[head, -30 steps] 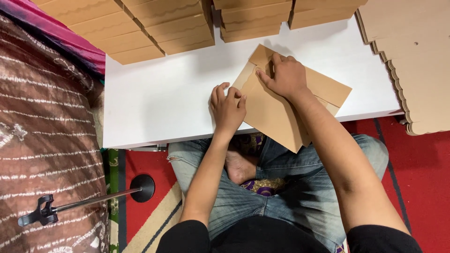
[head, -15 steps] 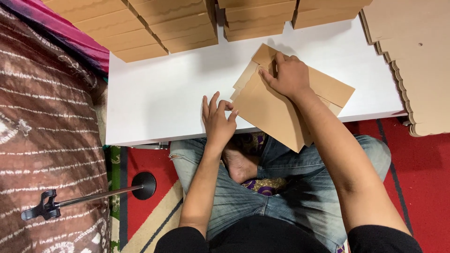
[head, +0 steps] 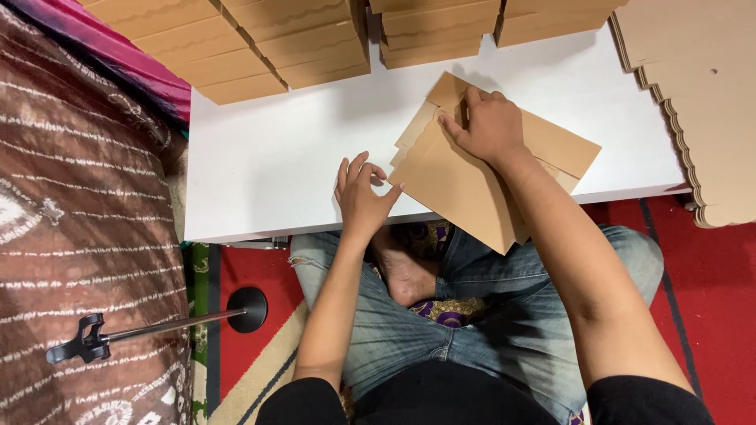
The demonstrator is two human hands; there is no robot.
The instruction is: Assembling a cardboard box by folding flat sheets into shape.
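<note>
A flat brown cardboard box blank (head: pixel 465 185) lies tilted on the white table (head: pixel 268 157), its lower corner hanging over the front edge above my lap. My right hand (head: pixel 488 126) presses down on its upper part, fingers bent over a fold near the top flap. My left hand (head: pixel 361 193) rests on the table at the blank's left edge, fingers spread, thumb touching the cardboard and holding nothing.
Stacks of folded cardboard boxes (head: pixel 315 39) line the table's far side. A pile of flat scalloped-edge cardboard sheets (head: pixel 701 102) sits at the right. A brown patterned cloth (head: pixel 79 236) is at the left, with a black stand (head: pixel 157 327) on the red carpet.
My left hand slid left off the cardboard and onto the bare table at its edge. My right hand stayed pressing on the blank.
</note>
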